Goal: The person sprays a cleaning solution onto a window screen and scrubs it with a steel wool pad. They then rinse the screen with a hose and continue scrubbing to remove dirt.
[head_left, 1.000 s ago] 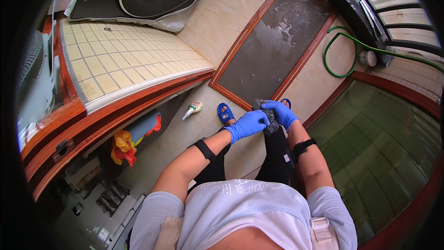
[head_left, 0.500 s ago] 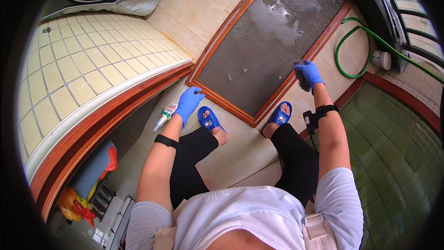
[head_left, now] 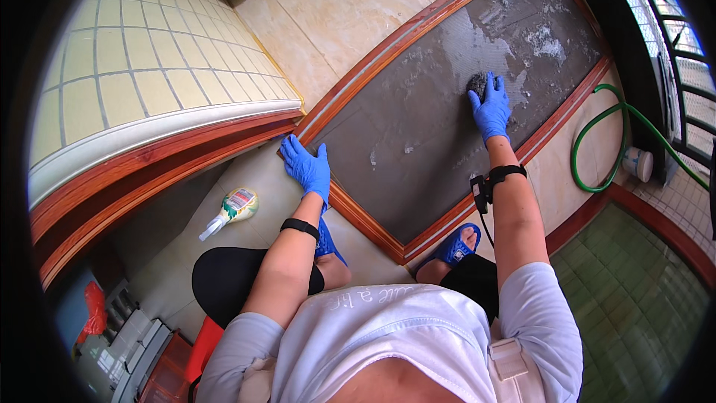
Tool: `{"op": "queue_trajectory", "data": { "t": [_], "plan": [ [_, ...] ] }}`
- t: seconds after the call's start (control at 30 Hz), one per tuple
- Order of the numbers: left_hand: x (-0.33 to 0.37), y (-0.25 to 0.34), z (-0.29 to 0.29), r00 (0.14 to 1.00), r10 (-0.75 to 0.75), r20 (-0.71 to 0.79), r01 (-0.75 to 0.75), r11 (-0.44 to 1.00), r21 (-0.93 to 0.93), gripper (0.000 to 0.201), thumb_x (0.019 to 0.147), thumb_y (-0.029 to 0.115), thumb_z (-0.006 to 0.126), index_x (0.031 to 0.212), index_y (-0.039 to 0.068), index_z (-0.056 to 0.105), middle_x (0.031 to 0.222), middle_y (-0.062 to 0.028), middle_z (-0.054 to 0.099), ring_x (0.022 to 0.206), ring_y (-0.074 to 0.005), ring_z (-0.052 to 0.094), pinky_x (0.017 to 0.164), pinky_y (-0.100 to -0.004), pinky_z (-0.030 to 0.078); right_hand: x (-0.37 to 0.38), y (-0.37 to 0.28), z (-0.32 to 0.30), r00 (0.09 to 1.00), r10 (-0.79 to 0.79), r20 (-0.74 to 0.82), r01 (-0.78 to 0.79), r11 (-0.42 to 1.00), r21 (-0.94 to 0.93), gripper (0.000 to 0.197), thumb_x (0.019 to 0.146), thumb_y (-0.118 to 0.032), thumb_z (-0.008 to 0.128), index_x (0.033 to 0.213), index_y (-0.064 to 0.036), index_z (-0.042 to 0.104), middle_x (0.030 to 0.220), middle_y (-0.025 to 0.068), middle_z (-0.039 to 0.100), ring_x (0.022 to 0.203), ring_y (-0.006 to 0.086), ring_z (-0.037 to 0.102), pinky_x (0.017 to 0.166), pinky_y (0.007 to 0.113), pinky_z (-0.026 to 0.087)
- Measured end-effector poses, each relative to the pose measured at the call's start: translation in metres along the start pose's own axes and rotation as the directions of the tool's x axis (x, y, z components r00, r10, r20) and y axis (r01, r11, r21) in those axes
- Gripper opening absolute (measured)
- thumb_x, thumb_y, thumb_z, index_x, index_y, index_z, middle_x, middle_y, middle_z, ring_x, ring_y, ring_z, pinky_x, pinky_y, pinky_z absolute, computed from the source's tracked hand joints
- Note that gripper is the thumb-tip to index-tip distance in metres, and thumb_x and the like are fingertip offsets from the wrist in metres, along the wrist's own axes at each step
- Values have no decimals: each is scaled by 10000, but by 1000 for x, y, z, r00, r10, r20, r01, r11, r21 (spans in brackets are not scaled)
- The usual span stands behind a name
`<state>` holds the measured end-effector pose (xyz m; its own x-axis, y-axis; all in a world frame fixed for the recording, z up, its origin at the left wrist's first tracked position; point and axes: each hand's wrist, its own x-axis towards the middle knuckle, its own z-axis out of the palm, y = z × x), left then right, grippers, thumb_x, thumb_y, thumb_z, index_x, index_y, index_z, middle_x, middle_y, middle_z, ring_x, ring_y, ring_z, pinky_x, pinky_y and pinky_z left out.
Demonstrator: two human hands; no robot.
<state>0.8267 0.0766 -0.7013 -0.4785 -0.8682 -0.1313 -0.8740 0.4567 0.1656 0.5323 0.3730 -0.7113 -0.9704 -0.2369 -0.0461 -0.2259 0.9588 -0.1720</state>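
A wood-framed grey panel (head_left: 418, 127) lies on the tiled floor in front of me, with whitish foamy patches toward its far end. My right hand (head_left: 491, 108), in a blue glove, presses a dark steel wool scrubber (head_left: 477, 85) onto the grey surface. The fingers cover part of that scrubber. My left hand (head_left: 307, 169), also gloved in blue, rests at the near left corner of the wooden frame (head_left: 356, 207), fingers stretched out and nothing in them. Left of it lies a bottle with a clear nozzle (head_left: 237, 205) and a green and white label.
A green hose (head_left: 576, 151) curls on the floor at the right, beside a small white tub (head_left: 637, 164). A tiled ledge with wooden trim (head_left: 171, 128) runs along the left. My feet in blue slippers (head_left: 456, 246) are at the panel's near end.
I have leaned lower and forward. My right hand has brought the scrubber from above the frame's right side down onto the grey surface. My left hand has moved onto the frame corner.
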Motion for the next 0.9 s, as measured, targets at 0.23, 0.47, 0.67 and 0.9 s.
{"op": "queue_trajectory", "data": {
  "t": [0.23, 0.47, 0.67, 0.9],
  "plan": [
    [-9, -21, 9, 1000, -27, 3, 27, 999, -22, 1014, 753, 521, 689, 1448, -12, 176, 1503, -250, 152, 1387, -375, 189, 1097, -476, 237, -17, -30, 12, 990, 106, -94, -108, 994, -20, 656, 831, -284, 605, 1384, -41, 347, 1175, 213, 511, 1003, 370, 539, 807, 447, 458],
    [-6, -40, 9, 996, 59, 59, -57, 997, -44, 933, 840, 461, 618, 1444, -58, 132, 1514, -252, 88, 1389, -383, 173, 1121, -473, 189, -131, -173, 18, 660, -721, 213, 669, 692, 271, 578, 741, -69, 542, 1309, -45, 436, 997, 180, 526, 801, 324, 585, 651, 420, 478],
    [-6, -41, 14, 989, 150, -2, -148, 978, -150, 875, 885, 431, 566, 1453, -47, 103, 1529, -232, 33, 1401, -370, 148, 1128, -488, 154, 117, -37, 8, 915, -391, -103, 395, 918, 24, 289, 841, -102, 517, 1128, -90, 551, 891, 213, 579, 830, 397, 575, 702, 476, 483],
    [-12, -19, -3, 904, -425, 41, 425, 887, -180, 752, 730, 424, 759, 1239, -61, 492, 1296, -243, 488, 1112, -364, 535, 917, -414, 444, 94, -76, 20, 991, 63, -121, -55, 996, 75, 497, 880, -217, 512, 1315, -3, 408, 977, 238, 560, 880, 377, 577, 737, 466, 490]
  ]
}}
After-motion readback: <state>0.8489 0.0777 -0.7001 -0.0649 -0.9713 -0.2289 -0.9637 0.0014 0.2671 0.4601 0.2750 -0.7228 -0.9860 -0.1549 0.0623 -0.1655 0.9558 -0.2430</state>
